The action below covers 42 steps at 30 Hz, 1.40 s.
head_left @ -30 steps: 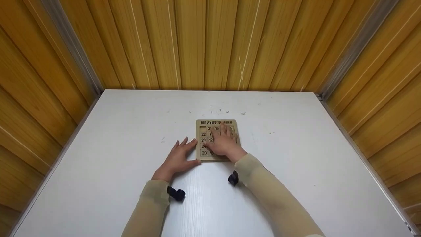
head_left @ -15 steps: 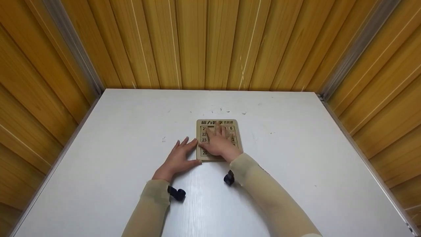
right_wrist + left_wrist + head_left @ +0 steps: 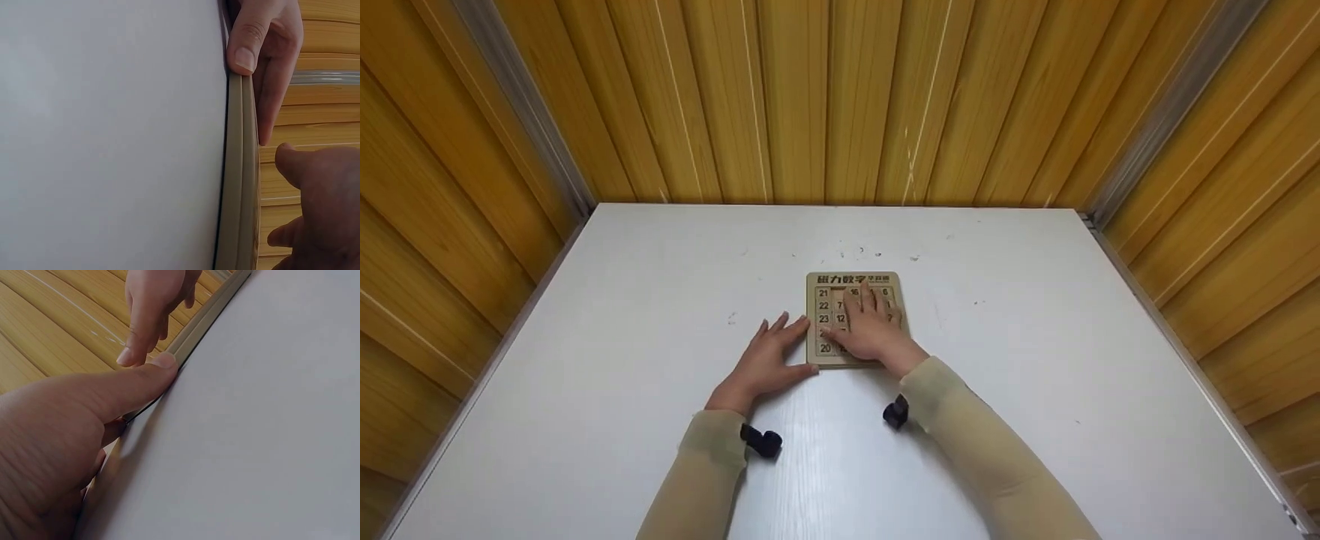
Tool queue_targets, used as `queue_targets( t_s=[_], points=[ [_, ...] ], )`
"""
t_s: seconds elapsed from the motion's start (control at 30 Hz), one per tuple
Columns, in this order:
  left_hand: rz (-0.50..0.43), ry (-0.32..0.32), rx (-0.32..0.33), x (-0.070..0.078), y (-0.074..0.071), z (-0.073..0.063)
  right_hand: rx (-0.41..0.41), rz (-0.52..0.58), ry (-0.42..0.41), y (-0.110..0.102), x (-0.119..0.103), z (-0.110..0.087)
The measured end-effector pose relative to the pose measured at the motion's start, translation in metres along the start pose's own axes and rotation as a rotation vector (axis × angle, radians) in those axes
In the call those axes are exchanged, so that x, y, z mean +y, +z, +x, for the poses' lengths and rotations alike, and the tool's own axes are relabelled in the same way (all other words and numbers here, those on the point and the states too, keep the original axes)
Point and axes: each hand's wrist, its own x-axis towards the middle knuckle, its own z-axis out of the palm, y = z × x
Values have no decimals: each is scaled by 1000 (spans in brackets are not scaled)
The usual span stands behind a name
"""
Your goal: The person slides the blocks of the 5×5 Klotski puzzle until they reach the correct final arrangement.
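A tan number slide puzzle [image 3: 840,278] lies flat on the white table, its black-numbered tiles set in a square frame. My left hand [image 3: 765,364] touches its left side, with the thumb at the near-left corner and a finger farther up the edge. In the left wrist view the left thumb [image 3: 138,385] lies extended against the puzzle's rim. Over the tiles is my right hand [image 3: 874,330], fingers spread and fingertips at the upper rows; it covers much of the middle and right. A gap shows in the top row beside tile 21. The right wrist view shows the puzzle's near edge [image 3: 235,169].
The white tabletop [image 3: 660,285] carries a few small dark marks beyond the puzzle. Yellow wood-patterned panels [image 3: 825,97] enclose the table at the back and both sides. A black wrist camera [image 3: 765,442] sits on each sleeve.
Tile 21 has slid left into the top-left corner, and the gap now lies to its right. My right hand moved left, then back to the right. The left hand kept its place.
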Motion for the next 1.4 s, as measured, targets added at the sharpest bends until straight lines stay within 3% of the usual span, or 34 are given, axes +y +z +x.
queue_targets(
  t_s=[0.37,0.9,1.13,1.4],
  points=[
    [-4,13,4,0,-1,-1,-23,-32,-11,1,-1,-6],
    [-14,-13,5,0,0,-1,-33,-49,-49,6,-14,-2],
    [-13,7,13,0,0,-1,-61,-63,-55,7,-19,1],
    [-20,-8,13,0,0,-1,-16,-16,-64,5,-13,0]
  ],
)
